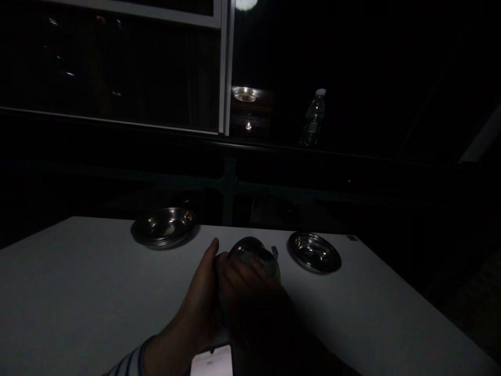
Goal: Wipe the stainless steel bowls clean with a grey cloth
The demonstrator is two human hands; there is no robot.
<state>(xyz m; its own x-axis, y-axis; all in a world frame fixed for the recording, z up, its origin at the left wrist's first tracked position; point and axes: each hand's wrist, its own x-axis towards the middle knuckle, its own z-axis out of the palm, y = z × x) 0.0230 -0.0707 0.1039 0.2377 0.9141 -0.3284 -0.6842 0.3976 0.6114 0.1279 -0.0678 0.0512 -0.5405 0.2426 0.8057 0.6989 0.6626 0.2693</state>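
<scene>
Near the front middle of the table, my left hand (199, 297) grips the left side of a shiny, rounded metal dish (247, 244), its thumb pointing up. My right hand (250, 284) lies over the dish with its fingers bent across the front. Under and beside those fingers shows a greyish, patterned piece that looks like a cloth (266, 259), with a small tab sticking up at its right. Deep shadow hides most of my right hand and the lower part of the dish.
A stack of metal dishes (164, 227) stands at the table's back left. Another metal dish (315, 253) sits at the back right. A lit phone (212, 361) is below my hands. Beyond the white table (97, 292), a plastic bottle (314, 119) stands by the dark window.
</scene>
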